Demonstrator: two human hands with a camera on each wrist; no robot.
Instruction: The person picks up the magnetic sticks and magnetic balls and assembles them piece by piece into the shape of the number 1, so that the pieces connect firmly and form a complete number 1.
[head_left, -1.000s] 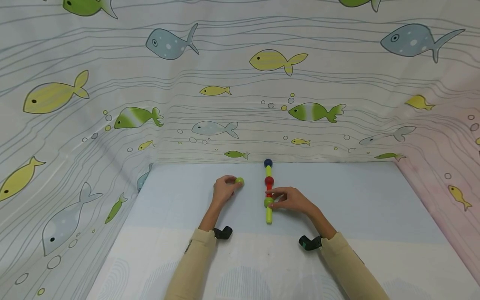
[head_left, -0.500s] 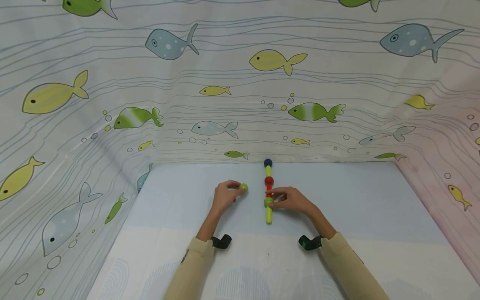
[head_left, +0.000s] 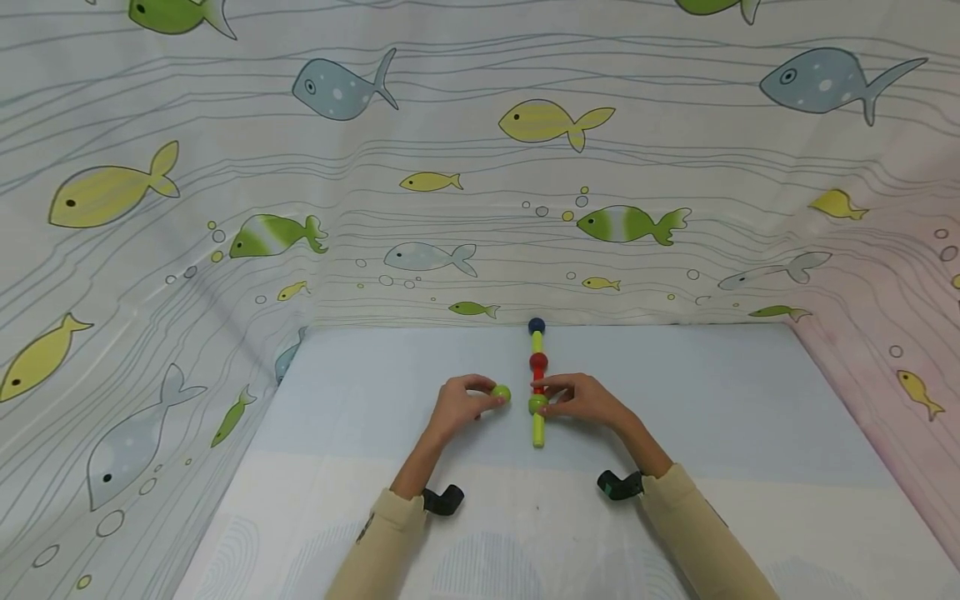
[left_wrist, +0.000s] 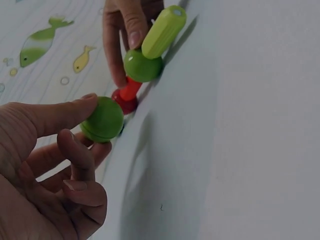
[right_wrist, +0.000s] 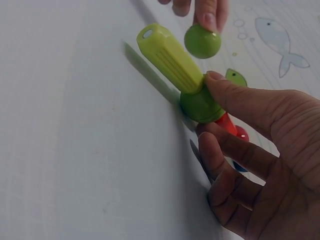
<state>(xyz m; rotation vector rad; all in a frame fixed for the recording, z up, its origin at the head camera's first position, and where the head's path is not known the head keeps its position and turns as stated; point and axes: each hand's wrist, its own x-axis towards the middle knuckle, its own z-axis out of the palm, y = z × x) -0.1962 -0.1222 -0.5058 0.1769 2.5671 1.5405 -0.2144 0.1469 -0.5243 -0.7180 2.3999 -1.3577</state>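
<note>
Between thumb and fingers my left hand (head_left: pixel 459 408) pinches a loose green ball (head_left: pixel 502 393), a short way left of a toy rod-and-ball chain. From far to near the chain runs: dark blue ball (head_left: pixel 536 327), yellow-green rod, red ball (head_left: pixel 538 362), red rod, green ball (head_left: pixel 537 405), yellow-green rod (head_left: pixel 538 432). My right hand (head_left: pixel 588 398) grips it around the near green ball and red rod. In the right wrist view the near rod (right_wrist: pixel 170 57) shows grooves and a hole in its free end. The loose ball (left_wrist: pixel 103 119) partly covers the chain's far end in the left wrist view.
A pale blue and white table surface (head_left: pixel 697 417) lies under both hands. Fish-patterned sheeting (head_left: pixel 480 217) rises at the back and both sides. Black wrist cameras (head_left: pixel 444 500) stick out inward from the forearms.
My left hand has come nearer and to the right with the green ball, closing in on the chain. The right hand and the chain have stayed in place.
</note>
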